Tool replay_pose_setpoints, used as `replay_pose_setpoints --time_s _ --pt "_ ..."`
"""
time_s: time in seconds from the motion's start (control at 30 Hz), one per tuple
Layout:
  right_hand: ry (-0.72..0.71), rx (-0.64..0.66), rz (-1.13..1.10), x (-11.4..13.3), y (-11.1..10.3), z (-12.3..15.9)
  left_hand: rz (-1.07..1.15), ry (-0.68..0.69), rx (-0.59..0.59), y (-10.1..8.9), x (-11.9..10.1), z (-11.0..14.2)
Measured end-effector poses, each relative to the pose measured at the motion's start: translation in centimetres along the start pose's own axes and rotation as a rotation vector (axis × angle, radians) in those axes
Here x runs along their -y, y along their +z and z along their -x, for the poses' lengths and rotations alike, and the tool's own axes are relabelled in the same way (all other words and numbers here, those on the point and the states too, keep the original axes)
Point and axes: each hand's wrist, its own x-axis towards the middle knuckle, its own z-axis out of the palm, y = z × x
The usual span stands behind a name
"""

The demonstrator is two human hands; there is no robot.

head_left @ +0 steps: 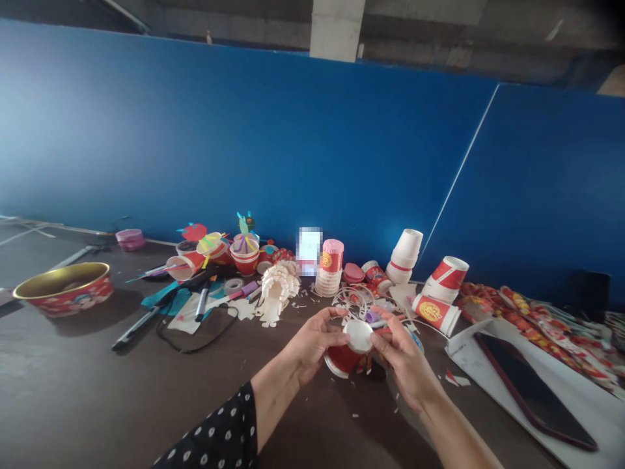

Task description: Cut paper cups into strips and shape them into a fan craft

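Red paper cup (340, 359) lies between the two hands, directly under the fingertips, tilted with its white base (358, 335) up and to the right and its rim (334, 371) down and to the left. Its long axis therefore runs diagonally, and its body sits nearer the left hand. Left hand (312, 345): fingers curled and closed on the cup's side, tips reaching the edge of the base. Right hand (399, 366): fingers (383, 339) bent over the opposite side of the base, nearly closed, in contact with the cup; whether they also grip a second item cannot be told. Small paper scraps (355, 414) lie on the dark table (146, 404) below the fingers. Just beyond the fingertips is a tangle of curled white paper strips (352, 301). Farther out, left of the fingers, stands a fringed cut-paper cup (279, 286); ahead, a cup stack (328, 277); to the right, a fallen printed cup (436, 314) and a smartphone (532, 391) on a white sheet. A red tin bowl (63, 290) sits far left, before the blue wall (244, 130).
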Motion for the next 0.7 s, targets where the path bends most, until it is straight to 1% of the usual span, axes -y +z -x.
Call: replay_pose_setpoints --time_s 0.13,0.27,0.4,0.57,0.7 --pt "-0.001 0.004 0.015 0.09 0.1 0.02 -0.036 0.019 -0.049 0.21 0.12 -0.05" --pt "-0.009 0.039 0.017 0.21 0.22 0.1 -0.054 0.031 -0.078 0.42 0.39 -0.03" --pt "0.005 0.012 0.012 0.22 0.25 0.11 -0.059 0.031 -0.101 0.54 0.26 0.2" --pt "-0.023 -0.01 0.02 -0.02 0.0 0.01 -0.06 -0.053 -0.039 0.58 -0.33 0.44" --pt "-0.044 0.029 0.084 -0.27 -0.34 -0.03 -0.155 -0.108 -0.126 0.63 -0.3 0.35"
